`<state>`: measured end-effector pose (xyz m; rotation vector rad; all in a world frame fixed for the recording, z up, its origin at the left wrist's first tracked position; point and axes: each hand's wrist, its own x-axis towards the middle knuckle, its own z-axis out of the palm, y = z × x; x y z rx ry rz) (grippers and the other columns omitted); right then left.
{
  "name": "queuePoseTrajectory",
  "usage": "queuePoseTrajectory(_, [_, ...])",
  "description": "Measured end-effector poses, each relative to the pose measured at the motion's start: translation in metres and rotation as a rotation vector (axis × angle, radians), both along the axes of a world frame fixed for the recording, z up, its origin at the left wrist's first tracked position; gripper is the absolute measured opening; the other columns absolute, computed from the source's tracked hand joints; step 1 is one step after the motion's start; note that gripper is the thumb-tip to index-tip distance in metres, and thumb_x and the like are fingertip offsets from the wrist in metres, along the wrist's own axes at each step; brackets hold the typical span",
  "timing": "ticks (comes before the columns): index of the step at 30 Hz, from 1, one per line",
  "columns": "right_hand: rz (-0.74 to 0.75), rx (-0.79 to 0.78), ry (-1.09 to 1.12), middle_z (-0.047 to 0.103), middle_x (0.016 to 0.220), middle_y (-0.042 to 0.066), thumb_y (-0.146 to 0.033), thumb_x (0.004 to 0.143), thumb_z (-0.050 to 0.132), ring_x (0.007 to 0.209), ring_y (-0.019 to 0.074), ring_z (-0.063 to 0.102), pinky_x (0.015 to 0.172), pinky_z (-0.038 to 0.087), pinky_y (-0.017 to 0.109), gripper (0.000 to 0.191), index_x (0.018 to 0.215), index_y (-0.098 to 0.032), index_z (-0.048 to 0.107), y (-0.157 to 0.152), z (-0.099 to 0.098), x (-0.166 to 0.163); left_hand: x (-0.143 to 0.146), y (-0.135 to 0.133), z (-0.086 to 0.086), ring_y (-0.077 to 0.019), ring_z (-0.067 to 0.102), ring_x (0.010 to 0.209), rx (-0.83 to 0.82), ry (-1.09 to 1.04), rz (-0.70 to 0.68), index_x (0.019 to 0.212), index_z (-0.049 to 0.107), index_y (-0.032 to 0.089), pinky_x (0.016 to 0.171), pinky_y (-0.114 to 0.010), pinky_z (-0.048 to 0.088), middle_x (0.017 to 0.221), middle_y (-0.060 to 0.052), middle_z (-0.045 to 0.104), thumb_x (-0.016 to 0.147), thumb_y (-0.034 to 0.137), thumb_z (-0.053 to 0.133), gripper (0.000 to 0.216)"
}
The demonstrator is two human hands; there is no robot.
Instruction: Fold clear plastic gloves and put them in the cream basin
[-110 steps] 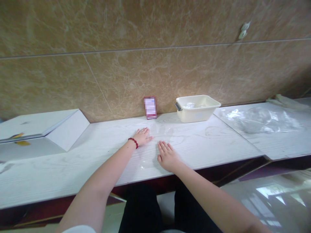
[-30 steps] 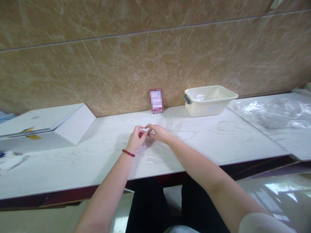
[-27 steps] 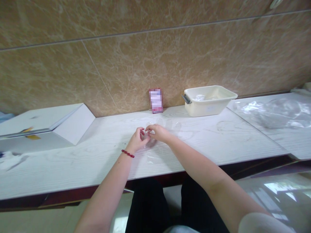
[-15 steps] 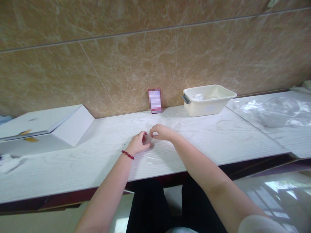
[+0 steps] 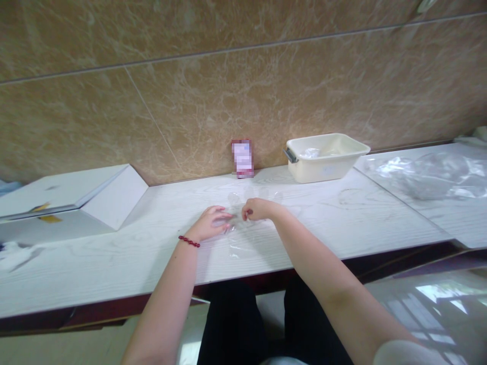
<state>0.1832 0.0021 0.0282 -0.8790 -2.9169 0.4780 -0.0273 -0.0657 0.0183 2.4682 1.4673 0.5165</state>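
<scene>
A thin clear plastic glove [image 5: 243, 238] lies flat on the white wood-grain table [image 5: 114, 263] in front of me; it is hard to make out. My left hand [image 5: 209, 223], with a red bead bracelet at the wrist, rests on the glove's left part with fingers stretched toward the right. My right hand [image 5: 258, 209] is closed in a pinch on the glove's upper part, just right of my left fingertips.
A cream plastic tub [image 5: 325, 157] with clear plastic inside stands at the back right. A small red and white card [image 5: 242, 158] leans on the marble wall. A white sloped box [image 5: 76, 195] sits at the left. Crumpled clear plastic [image 5: 429, 175] covers the right table.
Both hands had been flat on the glove, then met pinching above it. Since then my left hand has lowered and flattened leftward, and my right hand has shifted slightly right.
</scene>
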Motion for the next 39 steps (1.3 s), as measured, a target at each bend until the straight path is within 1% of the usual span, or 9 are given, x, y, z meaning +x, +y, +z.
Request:
queuePoseTrajectory(5, [-0.035,-0.004,-0.035,0.06,0.073,0.0,-0.013,0.063,0.046,0.06,0.0096,0.052,0.052,0.035,0.016,0.028,0.079,-0.024,0.066,-0.003,0.005,0.0,0.001,0.002,-0.005,-0.0237,0.028,0.116,-0.04,0.139,0.02,0.102,0.056,0.032,0.096,-0.039,0.02,0.123,-0.003,0.038,0.068,0.054,0.046,0.042])
queuePoseTrajectory(10, [-0.038,-0.073,-0.09,0.061,0.074,0.0,-0.013,0.064,0.044,0.061,0.0103,0.053,0.051,0.035,0.016,0.031,0.085,-0.023,0.065,-0.003,0.008,0.0,0.002,0.003,-0.005,-0.0268,0.018,0.121,-0.091,0.235,0.041,0.106,0.052,0.036,0.097,-0.045,0.012,0.13,-0.001,0.031,0.067,0.06,0.042,0.047])
queuePoseTrajectory(17, [-0.043,-0.068,-0.088,0.063,0.079,0.0,-0.013,0.065,0.044,0.066,0.0114,0.055,0.057,0.037,0.017,0.031,0.086,-0.024,0.065,0.0,0.006,0.002,0.003,0.003,-0.005,-0.0273,0.014,0.122,-0.112,0.262,0.075,0.108,0.049,0.037,0.097,-0.046,0.009,0.132,0.0,0.027,0.066,0.063,0.04,0.051])
queuePoseTrajectory(21, [-0.054,-0.015,-0.064,0.062,0.086,0.002,-0.016,0.071,0.041,0.076,0.013,0.055,0.068,0.038,0.019,0.031,0.089,-0.024,0.064,-0.001,0.007,0.001,0.002,0.004,-0.006,-0.0274,0.014,0.122,-0.11,0.259,0.07,0.108,0.049,0.037,0.097,-0.046,0.009,0.133,0.0,0.026,0.065,0.063,0.04,0.051])
queuePoseTrajectory(25, [-0.018,0.042,-0.031,0.061,0.089,0.003,-0.029,0.072,0.045,0.085,0.016,0.054,0.076,0.036,0.022,0.028,0.094,-0.026,0.063,-0.006,0.01,-0.003,0.002,0.004,-0.006,-0.0276,0.014,0.122,-0.113,0.259,0.071,0.108,0.05,0.037,0.097,-0.046,0.009,0.133,0.001,0.026,0.065,0.062,0.041,0.051])
queuePoseTrajectory(27, [0.002,0.024,-0.076,0.061,0.088,0.003,-0.037,0.068,0.051,0.084,0.0173,0.054,0.075,0.037,0.024,0.033,0.098,-0.027,0.061,-0.008,0.01,-0.004,0.002,0.004,-0.005,-0.0276,0.014,0.122,-0.118,0.263,0.074,0.108,0.05,0.037,0.097,-0.046,0.009,0.133,0.001,0.026,0.065,0.063,0.041,0.051])
queuePoseTrajectory(30, [0.017,-0.036,-0.116,0.061,0.087,0.002,-0.041,0.061,0.058,0.079,0.0164,0.054,0.071,0.038,0.023,0.042,0.101,-0.03,0.058,-0.005,0.008,-0.001,0.002,0.004,-0.005,-0.0275,0.012,0.123,-0.133,0.275,0.082,0.108,0.049,0.037,0.097,-0.046,0.008,0.134,0.001,0.024,0.064,0.063,0.041,0.052])
queuePoseTrajectory(34, [-0.008,-0.11,-0.097,0.061,0.088,0.0,-0.04,0.059,0.061,0.077,0.0142,0.055,0.069,0.038,0.02,0.044,0.102,-0.032,0.057,0.002,0.005,0.007,0.002,0.004,-0.004,-0.0284,0.008,0.123,-0.16,0.294,0.1,0.11,0.046,0.039,0.096,-0.048,0.006,0.135,0.001,0.021,0.064,0.064,0.041,0.053])
queuePoseTrajectory(39, [-0.037,-0.186,-0.116,0.061,0.092,0.0,-0.037,0.059,0.061,0.079,0.0147,0.055,0.068,0.038,0.02,0.045,0.103,-0.03,0.056,0.005,0.006,0.015,0.002,0.004,-0.001,-0.03,0.006,0.123,-0.187,0.3,0.103,0.111,0.045,0.04,0.095,-0.049,0.005,0.136,0.001,0.019,0.061,0.066,0.042,0.056])
